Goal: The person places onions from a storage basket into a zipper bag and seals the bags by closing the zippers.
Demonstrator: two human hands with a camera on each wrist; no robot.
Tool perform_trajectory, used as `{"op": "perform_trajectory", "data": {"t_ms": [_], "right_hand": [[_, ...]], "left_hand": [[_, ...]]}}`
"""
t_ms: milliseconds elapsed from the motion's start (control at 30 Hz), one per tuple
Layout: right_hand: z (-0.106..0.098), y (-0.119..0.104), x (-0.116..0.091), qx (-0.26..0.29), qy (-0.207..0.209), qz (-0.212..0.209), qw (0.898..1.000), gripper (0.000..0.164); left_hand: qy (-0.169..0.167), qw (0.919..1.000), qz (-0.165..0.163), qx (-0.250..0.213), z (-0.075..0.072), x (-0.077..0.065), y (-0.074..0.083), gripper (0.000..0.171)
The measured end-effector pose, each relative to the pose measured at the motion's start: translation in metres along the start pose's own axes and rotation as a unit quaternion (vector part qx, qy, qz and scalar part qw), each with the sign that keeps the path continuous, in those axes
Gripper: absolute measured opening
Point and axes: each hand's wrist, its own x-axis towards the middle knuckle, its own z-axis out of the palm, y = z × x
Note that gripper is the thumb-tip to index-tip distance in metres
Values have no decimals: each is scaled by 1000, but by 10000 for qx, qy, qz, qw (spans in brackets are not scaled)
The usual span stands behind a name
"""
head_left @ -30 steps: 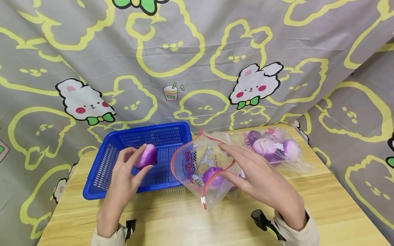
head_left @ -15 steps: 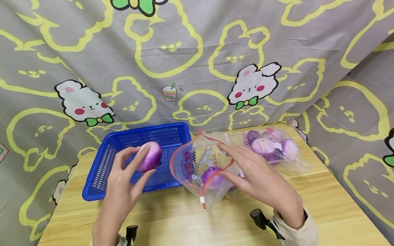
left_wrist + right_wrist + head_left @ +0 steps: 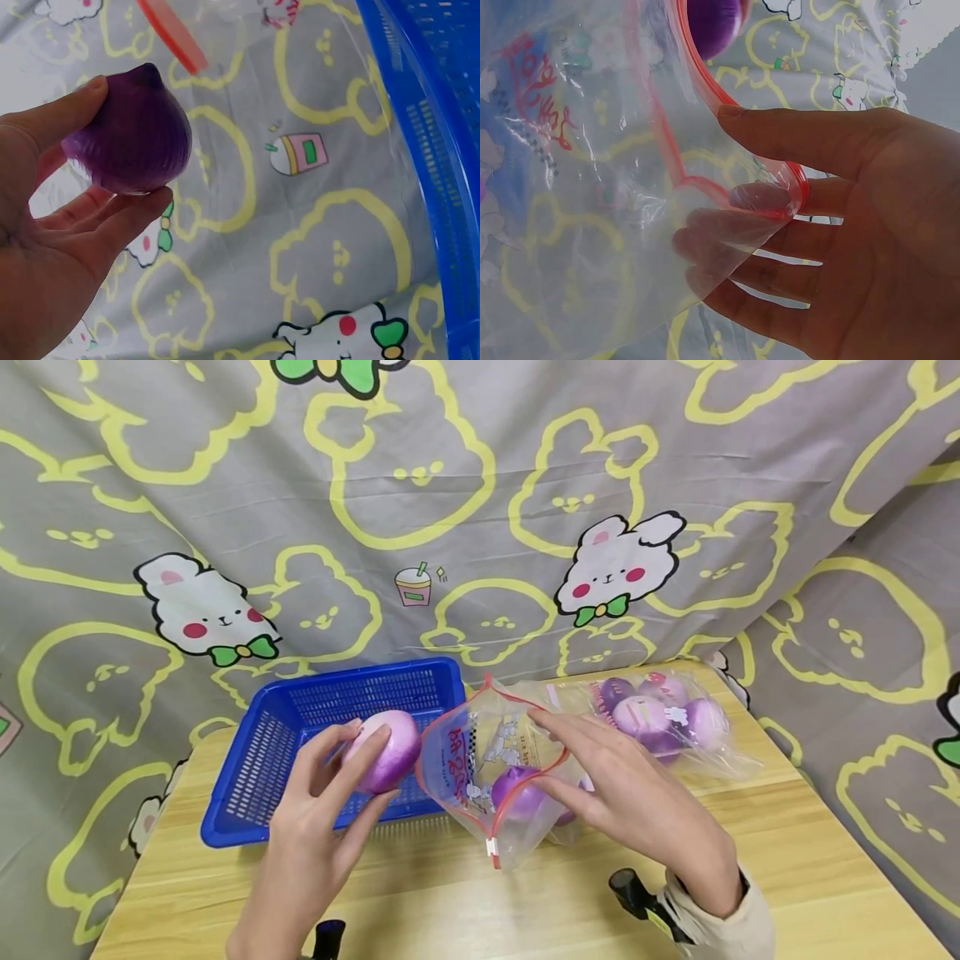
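Note:
In the head view my left hand (image 3: 307, 843) holds a purple onion (image 3: 386, 752), pale on top, between thumb and fingers over the right part of the blue basket. The left wrist view shows the onion's (image 3: 135, 139) dark pointed tip. Beside the basket, a clear zip bag (image 3: 453, 760) with a red rim and white slider gapes wide. A purple onion (image 3: 517, 793) lies inside it. My right hand (image 3: 633, 802) holds the bag's right end. In the right wrist view the thumb touches the rim, and fingertips show through the film of the bag (image 3: 592, 225).
The blue perforated basket (image 3: 243, 777) stands at the table's back left. A second clear bag (image 3: 723, 764) with several purple onions (image 3: 641, 718) lies at the back right. Behind the wooden table (image 3: 420, 893) hangs a grey patterned cloth (image 3: 480, 460).
My left hand has brought the onion rightward over the basket, towards the open bag's mouth. My right hand and the bag have stayed in place.

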Motion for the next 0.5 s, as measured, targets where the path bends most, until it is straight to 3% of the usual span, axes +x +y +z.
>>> {"op": "perform_trajectory", "data": {"t_ms": [500], "right_hand": [[-2,1,-2,17,109,-65,9999,62]], "left_hand": [[-206,9976,626,-218,13,5,20,43]]}}
